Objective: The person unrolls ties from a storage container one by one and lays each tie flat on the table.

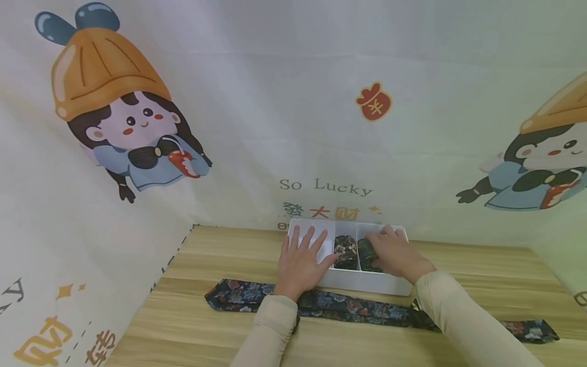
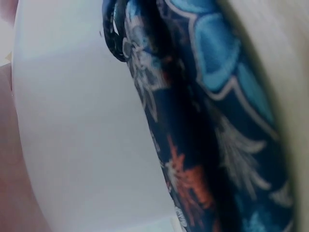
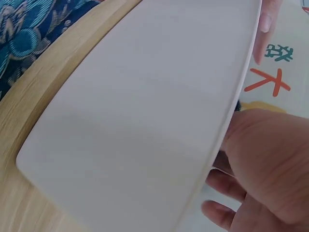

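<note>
A white divided box (image 1: 362,281) stands near the back of the table. My left hand (image 1: 300,262) lies with spread fingers over its left compartment. In the right compartment, my right hand (image 1: 398,253) grips a rolled dark green necktie (image 1: 366,256), partly covering it. A rolled dark necktie with pale flowers (image 1: 345,251) fills the middle compartment. Along the front of the box stretches a navy floral necktie (image 1: 357,307), crossed by both forearms. Its folds (image 2: 231,140) show closely in the left wrist view. The right wrist view has curled fingers (image 3: 224,186) beyond the box rim.
The wood-grain table (image 1: 229,336) runs up to a printed cloth backdrop (image 1: 257,102) behind the box. Another stretch of the cloth (image 1: 105,244) borders the table's left side.
</note>
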`<state>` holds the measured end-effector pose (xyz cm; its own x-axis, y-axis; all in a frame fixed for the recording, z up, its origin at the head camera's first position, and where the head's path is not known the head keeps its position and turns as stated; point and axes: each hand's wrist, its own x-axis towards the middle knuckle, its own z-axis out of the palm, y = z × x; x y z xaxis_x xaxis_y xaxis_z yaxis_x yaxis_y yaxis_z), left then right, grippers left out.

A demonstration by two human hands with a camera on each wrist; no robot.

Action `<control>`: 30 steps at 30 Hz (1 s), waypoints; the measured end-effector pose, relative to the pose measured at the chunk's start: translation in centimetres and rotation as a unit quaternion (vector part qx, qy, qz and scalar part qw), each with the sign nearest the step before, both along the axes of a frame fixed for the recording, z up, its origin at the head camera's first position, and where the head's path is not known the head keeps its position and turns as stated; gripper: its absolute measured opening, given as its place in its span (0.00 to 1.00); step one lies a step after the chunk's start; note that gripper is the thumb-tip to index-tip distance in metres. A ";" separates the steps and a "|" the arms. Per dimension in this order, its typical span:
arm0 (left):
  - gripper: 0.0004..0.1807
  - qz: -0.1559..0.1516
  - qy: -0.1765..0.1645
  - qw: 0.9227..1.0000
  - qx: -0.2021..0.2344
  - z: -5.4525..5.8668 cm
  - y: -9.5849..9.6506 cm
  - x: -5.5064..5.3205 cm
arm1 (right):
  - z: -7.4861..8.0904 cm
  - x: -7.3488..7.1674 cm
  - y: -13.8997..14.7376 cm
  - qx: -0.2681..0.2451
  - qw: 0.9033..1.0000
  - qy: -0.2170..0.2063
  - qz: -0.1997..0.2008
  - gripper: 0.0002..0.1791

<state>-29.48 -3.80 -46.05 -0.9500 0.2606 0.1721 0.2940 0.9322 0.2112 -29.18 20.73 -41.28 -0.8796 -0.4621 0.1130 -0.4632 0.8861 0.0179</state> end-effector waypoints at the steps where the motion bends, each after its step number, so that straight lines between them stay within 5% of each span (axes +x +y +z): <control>1: 0.40 0.000 -0.002 1.000 -0.001 0.0 0.0 0.0 | 0.0 0.0 -0.1 0.002 1.000 0.005 0.001 0.28; 9: 0.40 -0.003 0.000 1.000 0.000 -0.1 -0.1 0.1 | -0.3 0.0 -0.4 0.009 0.999 0.030 0.025 0.31; 14: 0.39 -0.007 0.005 1.000 0.006 -0.1 0.1 0.1 | -0.1 -0.1 -0.2 -0.018 1.000 0.001 0.022 0.32; 20: 0.39 -0.002 0.001 1.000 0.001 -0.1 0.1 0.0 | 1.6 -0.1 0.1 -0.078 0.995 -0.057 0.006 0.32; 30: 0.40 0.001 0.000 1.000 0.006 0.2 0.0 0.1 | 4.6 0.4 1.1 -0.155 0.987 -0.051 -0.003 0.33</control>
